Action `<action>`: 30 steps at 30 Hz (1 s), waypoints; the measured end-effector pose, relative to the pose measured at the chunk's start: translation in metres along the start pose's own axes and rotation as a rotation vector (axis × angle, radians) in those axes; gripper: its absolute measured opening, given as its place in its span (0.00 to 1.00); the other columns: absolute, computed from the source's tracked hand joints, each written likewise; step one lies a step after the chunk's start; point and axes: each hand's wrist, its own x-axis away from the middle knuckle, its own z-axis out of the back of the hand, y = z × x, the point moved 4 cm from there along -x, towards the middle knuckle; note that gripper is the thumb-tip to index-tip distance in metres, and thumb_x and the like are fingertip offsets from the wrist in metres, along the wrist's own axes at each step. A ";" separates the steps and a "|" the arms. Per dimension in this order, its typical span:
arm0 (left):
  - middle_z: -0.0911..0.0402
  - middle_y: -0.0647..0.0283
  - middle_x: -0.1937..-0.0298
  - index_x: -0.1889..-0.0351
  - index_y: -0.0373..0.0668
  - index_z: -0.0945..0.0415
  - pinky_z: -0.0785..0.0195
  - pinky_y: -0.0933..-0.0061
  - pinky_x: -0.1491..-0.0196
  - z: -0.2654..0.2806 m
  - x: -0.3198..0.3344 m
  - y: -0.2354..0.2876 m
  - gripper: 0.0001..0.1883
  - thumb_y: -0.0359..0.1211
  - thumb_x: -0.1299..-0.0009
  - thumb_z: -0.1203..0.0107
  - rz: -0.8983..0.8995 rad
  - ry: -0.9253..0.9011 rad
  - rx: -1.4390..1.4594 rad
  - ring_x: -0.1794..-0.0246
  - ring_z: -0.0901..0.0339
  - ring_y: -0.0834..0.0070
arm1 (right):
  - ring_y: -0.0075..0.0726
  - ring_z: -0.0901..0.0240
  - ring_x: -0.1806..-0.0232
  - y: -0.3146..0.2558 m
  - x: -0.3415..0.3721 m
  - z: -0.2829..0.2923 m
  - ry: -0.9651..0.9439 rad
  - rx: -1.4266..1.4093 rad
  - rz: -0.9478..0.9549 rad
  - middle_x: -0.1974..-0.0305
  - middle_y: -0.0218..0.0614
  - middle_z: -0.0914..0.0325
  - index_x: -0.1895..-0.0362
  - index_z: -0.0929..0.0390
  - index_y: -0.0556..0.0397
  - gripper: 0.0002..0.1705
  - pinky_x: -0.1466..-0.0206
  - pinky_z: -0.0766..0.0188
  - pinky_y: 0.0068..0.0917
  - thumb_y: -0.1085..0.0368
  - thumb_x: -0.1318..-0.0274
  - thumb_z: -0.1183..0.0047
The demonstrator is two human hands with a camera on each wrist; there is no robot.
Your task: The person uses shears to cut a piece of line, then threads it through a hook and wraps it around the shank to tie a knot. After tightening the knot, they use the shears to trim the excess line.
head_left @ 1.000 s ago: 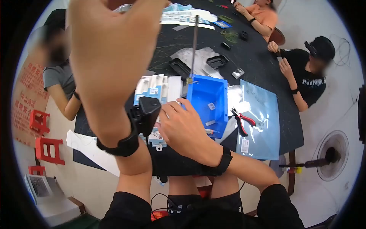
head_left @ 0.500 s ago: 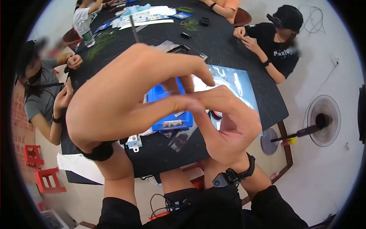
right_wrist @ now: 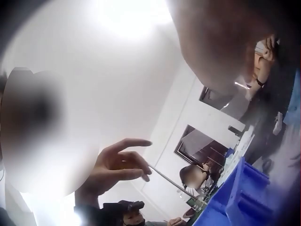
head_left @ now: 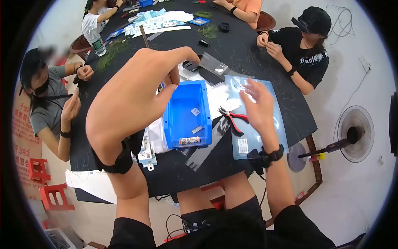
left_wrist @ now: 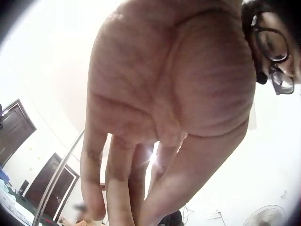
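Note:
My left hand (head_left: 132,91) is raised over the table, left of the blue bin (head_left: 182,110). Its index finger reaches forward, while the other fingers bend toward the thumb; anything thin between them cannot be told. The palm fills much of the left wrist view. A slim rod (head_left: 144,36) rises behind this hand, also visible as a rod (right_wrist: 171,182) in the right wrist view. Above the pale blue sheet (head_left: 271,133), my right hand (head_left: 261,110) has its fingers apart and slightly bent. Red-handled pliers (head_left: 234,118) lie just left of it.
In the bin lie a labelled cylinder (head_left: 190,141) and small white pieces. White packets (head_left: 157,137) stand left of it, and clear film strips (head_left: 207,145) lie to its right. Several people sit around the black table (head_left: 166,178). A water bottle (head_left: 99,47) stands at the far left.
The head view has turned. My hands came together in front of the bin, then parted: the right went right over the blue sheet, while the left stayed raised. Bin and pliers are uncovered again.

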 end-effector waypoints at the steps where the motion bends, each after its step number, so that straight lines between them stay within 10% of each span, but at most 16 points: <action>1: 0.15 0.50 0.63 0.37 0.39 0.23 0.20 0.64 0.50 0.001 -0.001 0.001 0.28 0.16 0.38 0.43 -0.001 0.000 -0.003 0.59 0.13 0.58 | 0.49 0.18 0.39 0.008 0.001 -0.011 -0.062 -0.005 -0.053 0.40 0.59 0.22 0.38 0.23 0.72 0.26 0.39 0.20 0.37 0.70 0.38 0.39; 7: 0.14 0.49 0.63 0.37 0.38 0.24 0.20 0.64 0.50 -0.002 -0.002 0.003 0.27 0.17 0.36 0.42 0.022 -0.068 0.062 0.58 0.12 0.59 | 0.63 0.28 0.37 0.022 0.009 -0.053 -0.402 0.266 0.059 0.40 0.59 0.22 0.40 0.23 0.74 0.27 0.31 0.31 0.45 0.64 0.37 0.42; 14: 0.14 0.50 0.63 0.36 0.37 0.24 0.21 0.64 0.49 -0.003 -0.003 -0.001 0.25 0.18 0.33 0.43 0.069 -0.096 0.088 0.59 0.12 0.60 | 0.53 0.31 0.48 0.003 0.024 -0.021 -0.340 0.469 0.173 0.56 0.42 0.19 0.49 0.13 0.44 0.18 0.43 0.33 0.47 0.63 0.46 0.33; 30: 0.14 0.55 0.63 0.35 0.40 0.22 0.21 0.69 0.50 -0.001 0.002 0.000 0.21 0.22 0.27 0.47 0.121 -0.077 0.023 0.60 0.14 0.70 | 0.53 0.22 0.54 0.021 0.018 -0.046 -0.261 0.402 0.131 0.60 0.45 0.19 0.61 0.14 0.56 0.16 0.51 0.25 0.45 0.63 0.53 0.28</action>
